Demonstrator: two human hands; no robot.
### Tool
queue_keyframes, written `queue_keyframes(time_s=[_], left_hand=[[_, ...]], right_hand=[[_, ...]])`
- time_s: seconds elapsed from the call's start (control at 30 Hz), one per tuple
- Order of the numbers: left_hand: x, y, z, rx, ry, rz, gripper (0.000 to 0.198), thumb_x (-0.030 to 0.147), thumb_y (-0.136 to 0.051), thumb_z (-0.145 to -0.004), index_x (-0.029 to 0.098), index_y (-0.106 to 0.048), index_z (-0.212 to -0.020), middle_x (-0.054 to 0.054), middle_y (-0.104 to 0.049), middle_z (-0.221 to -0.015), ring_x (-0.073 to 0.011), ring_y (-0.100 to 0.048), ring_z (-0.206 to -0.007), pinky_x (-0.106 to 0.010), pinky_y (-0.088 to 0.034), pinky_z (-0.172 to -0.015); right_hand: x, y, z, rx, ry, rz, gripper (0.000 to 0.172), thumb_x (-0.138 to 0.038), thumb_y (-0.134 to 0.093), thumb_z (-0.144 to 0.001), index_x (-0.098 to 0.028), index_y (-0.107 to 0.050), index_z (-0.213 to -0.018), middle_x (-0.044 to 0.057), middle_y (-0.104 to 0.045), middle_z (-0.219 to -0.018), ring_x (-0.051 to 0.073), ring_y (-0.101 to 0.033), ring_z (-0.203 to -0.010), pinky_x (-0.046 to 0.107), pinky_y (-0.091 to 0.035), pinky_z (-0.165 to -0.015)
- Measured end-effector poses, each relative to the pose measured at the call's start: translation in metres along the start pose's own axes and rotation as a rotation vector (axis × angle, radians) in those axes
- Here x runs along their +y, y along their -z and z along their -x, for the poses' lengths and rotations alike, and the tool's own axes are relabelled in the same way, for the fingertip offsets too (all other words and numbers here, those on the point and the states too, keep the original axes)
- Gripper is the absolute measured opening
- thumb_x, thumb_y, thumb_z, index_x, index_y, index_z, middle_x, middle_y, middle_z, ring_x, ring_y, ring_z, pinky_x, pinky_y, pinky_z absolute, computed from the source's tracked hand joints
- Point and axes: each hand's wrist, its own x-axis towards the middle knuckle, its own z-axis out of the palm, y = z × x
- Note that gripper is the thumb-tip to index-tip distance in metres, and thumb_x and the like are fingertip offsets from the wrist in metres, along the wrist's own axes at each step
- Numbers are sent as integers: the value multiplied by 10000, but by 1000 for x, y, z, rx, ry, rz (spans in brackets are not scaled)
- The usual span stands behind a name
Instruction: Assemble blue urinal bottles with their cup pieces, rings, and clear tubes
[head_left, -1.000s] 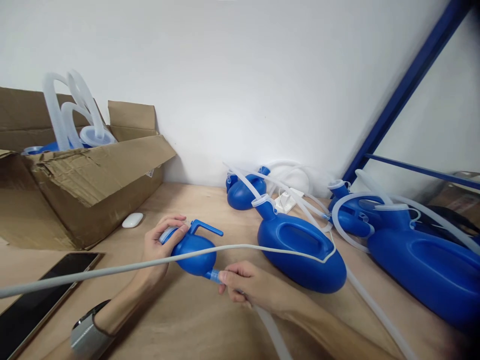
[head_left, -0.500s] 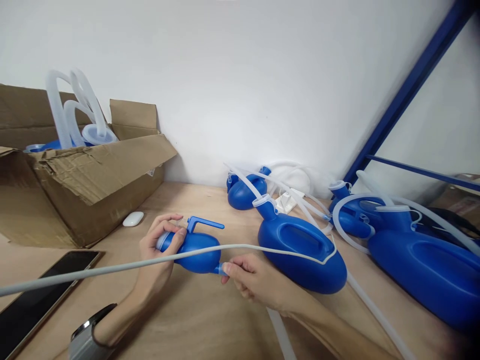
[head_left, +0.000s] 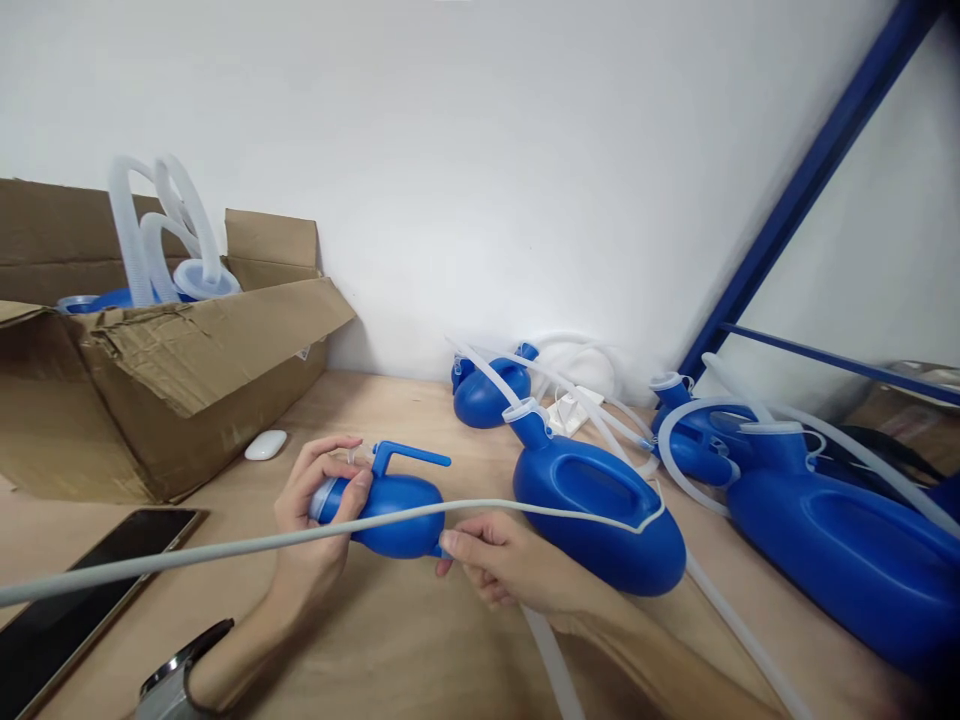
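Note:
My left hand is wrapped round the wide end of a small blue plastic bulb with a blue handle on top, held just above the wooden table. At the bulb's narrow end my right hand pinches a translucent tube against the nozzle. A long white tube crosses in front of both hands from the left edge to a big blue jug lying right of the hands.
An open cardboard box with blue parts and corrugated hoses stands at the left. A white mouse and a dark phone lie near it. More blue jugs and tubes crowd the right, under a blue rack post.
The bulb has tilted from slanting to nearly level, its handle upward. My right hand has stayed at the nozzle with the tube; the view shifted slightly.

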Motion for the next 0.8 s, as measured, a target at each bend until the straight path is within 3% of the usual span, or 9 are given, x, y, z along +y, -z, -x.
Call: queue_keyframes(time_s=[0.13, 0.27, 0.37, 0.47, 0.67, 0.8], left_hand=[[-1, -3, -8, -29, 108, 34, 421, 498, -752, -631, 89, -660, -671, 46, -665, -1134, 101, -616, -1044, 26, -457, -908], [-12, 0, -25, -20, 163, 132, 438, 510, -756, -609, 89, -650, -667, 30, -680, -1071, 63, -639, -1008, -32, -481, -923], [-21, 2, -34, 8, 161, 161, 419, 487, -771, -597, 95, -649, -683, 18, -689, -1038, 47, -637, -991, -63, -501, -916], [-24, 2, -36, 7, 162, 167, 400, 466, -775, -600, 95, -658, -693, 5, -698, -1021, 44, -637, -979, -57, -513, -874], [-26, 1, -36, -10, 153, 213, 389, 442, -773, -621, 76, -667, -703, -10, -706, -1012, 50, -663, -948, -13, -525, -802], [-29, 1, -37, -12, 165, 236, 413, 454, -782, -611, 69, -667, -706, -21, -709, -1025, 37, -668, -953, -39, -531, -819]], right_hand=[[10, 13, -9, 12, 77, 22, 485, -535, -533, -1027, -85, -697, -952, -38, -386, -610, 60, -328, -527, 217, -276, -544], [16, 27, -13, 34, 35, -54, 684, -739, -526, -936, -105, -716, -1106, 37, -571, -759, 111, -536, -671, 231, -392, -607], [17, 39, -13, -66, 13, -36, 718, -752, -533, -913, -102, -691, -1171, 82, -649, -862, 146, -619, -733, 236, -419, -581], [20, 51, -14, -237, 28, 48, 743, -751, -501, -927, -89, -679, -1214, 97, -680, -819, 153, -643, -722, 224, -425, -558], [21, 67, -14, -353, 90, -55, 458, -554, -682, -927, -110, -641, -1030, 140, -728, -977, 134, -681, -781, 191, -478, -601], [21, 69, -15, -471, 90, -119, 411, -503, -726, -912, -147, -544, -1008, 163, -727, -1039, 173, -721, -817, 193, -480, -587]])
